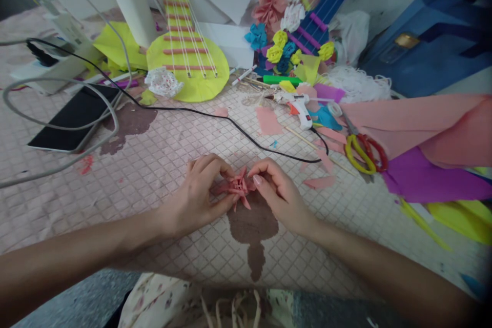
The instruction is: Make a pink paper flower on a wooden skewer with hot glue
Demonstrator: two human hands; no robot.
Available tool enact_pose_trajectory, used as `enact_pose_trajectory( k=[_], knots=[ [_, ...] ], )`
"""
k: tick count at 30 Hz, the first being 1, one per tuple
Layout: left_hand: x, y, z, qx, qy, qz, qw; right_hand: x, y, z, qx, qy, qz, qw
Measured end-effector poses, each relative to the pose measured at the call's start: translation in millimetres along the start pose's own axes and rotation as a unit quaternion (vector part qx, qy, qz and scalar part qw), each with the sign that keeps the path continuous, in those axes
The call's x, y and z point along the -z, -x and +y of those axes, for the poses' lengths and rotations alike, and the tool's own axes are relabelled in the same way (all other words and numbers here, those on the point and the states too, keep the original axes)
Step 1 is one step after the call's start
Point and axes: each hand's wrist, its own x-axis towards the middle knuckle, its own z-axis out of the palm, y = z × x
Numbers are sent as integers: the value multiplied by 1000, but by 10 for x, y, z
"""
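A small coral-pink paper flower (240, 185) with pointed petals is held between both hands, just above the table near its front edge. My left hand (197, 190) grips the flower's left side, thumb below and fingers above. On the right side, the bent fingers and thumb of my right hand (282, 192) pinch a petal. The hands partly cover the outer petals. Under the flower, a brown worn patch (251, 228) shows in the quilted table cover.
A black cord (246, 136) crosses behind the hands to a white glue gun (303, 111). Scissors (365, 154) and pink paper (423, 123) lie right. Behind stand a yellow paper guitar (188, 61) and a blue one (317, 25) with paper flowers. A tablet (75, 118) lies left.
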Motion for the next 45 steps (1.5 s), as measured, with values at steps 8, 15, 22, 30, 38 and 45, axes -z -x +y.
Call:
enact_pose_trajectory(
  k=[8,15,22,30,38,45],
  knots=[
    [19,15,-3,-2,9,18,1000,-5,13,4,6,-15,18,1000],
    [17,40,-20,-33,-13,20,999,10,20,-3,27,-11,46,999],
    [31,98,29,-141,-98,36,984,121,64,-91,107,81,5,991],
    [40,19,-42,-93,-66,68,991,742,64,-301,136,322,-203,915],
    [123,-120,-72,-64,-70,120,988,1652,235,-196,-72,470,-79,876],
    [95,-151,-154,-64,-76,129,987,1781,60,75,-86,501,75,858]
  ],
)
